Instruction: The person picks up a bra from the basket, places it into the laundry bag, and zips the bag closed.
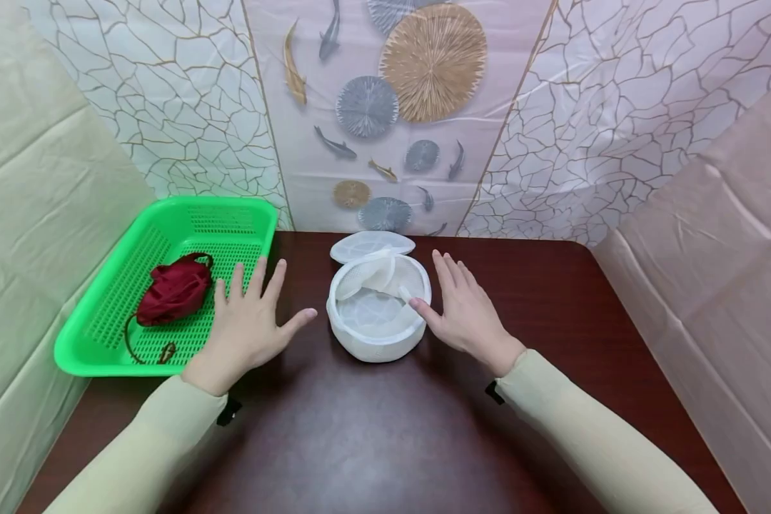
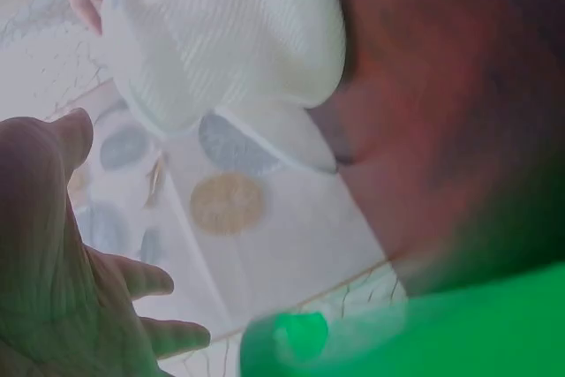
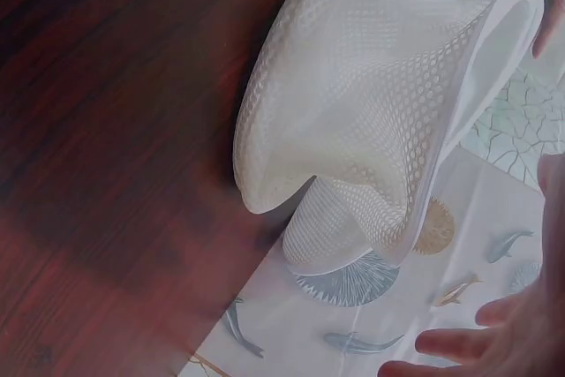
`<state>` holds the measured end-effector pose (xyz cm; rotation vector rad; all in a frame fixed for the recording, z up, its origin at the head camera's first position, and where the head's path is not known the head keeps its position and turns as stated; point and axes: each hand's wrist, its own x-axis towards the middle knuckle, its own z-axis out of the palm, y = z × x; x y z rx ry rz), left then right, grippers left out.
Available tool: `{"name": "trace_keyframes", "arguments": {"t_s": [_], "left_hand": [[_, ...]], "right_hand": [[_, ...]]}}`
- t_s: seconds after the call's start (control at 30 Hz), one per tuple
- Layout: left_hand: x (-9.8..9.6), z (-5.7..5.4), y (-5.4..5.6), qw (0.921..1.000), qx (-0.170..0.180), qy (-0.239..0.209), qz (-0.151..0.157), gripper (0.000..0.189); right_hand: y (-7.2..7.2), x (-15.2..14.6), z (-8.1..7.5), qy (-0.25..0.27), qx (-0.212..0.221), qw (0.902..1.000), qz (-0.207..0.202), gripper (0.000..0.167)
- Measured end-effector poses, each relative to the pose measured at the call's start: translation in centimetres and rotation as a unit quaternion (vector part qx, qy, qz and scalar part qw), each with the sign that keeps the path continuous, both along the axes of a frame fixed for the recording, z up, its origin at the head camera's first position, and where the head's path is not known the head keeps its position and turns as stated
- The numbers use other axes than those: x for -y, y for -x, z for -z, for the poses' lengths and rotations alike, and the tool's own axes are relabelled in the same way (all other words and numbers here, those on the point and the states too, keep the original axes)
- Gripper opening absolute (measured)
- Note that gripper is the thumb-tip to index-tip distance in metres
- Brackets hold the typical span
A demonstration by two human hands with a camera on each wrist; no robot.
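Left hand (image 1: 247,325) and right hand (image 1: 465,314) released, fingers extended, grasping nothing, above dark desk (image 1: 347,435). At left, green basket (image 1: 122,370) with crumpled dark-red pouch (image 1: 175,291) inside, left hand overlapping basket's right side in head view. At center, white mesh bag (image 1: 378,348) upright on desk, mouth up, lid flap (image 1: 360,246) folded back behind. Right hand just beside bag, apart from it. Step in hand looks like readying open bag; next move likely calls for palms steadying soft rim.

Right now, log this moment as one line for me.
left hand: fingers spread, near green basket | right hand: empty, beside mesh bag | mesh bag: on table, lid flipped back | red pouch: in green basket
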<state>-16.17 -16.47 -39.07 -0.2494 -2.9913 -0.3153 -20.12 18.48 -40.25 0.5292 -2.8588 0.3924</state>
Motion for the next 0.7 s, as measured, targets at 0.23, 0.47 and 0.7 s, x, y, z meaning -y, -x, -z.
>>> {"name": "trace_keyframes", "arguments": {"t_s": [0.23,0.47,0.7], "left_hand": [[1.8,-2.2,0.1,0.9999,-0.010,0.001,-0.010,0.098],[3.9,-3.8,0.7,0.9997,-0.008,0.013,-0.021,0.099],[5.8,-4.7,1.5,0.9993,0.005,0.013,-0.034,0.100]], "right_hand": [[0.0,0.0,-0.1,0.101,0.047,0.9937,0.010,0.092],[0.5,-0.1,-0.2,0.286,0.171,0.9420,0.041,0.089],[0.7,0.4,0.3,0.475,0.312,0.8201,0.069,0.087]]}}
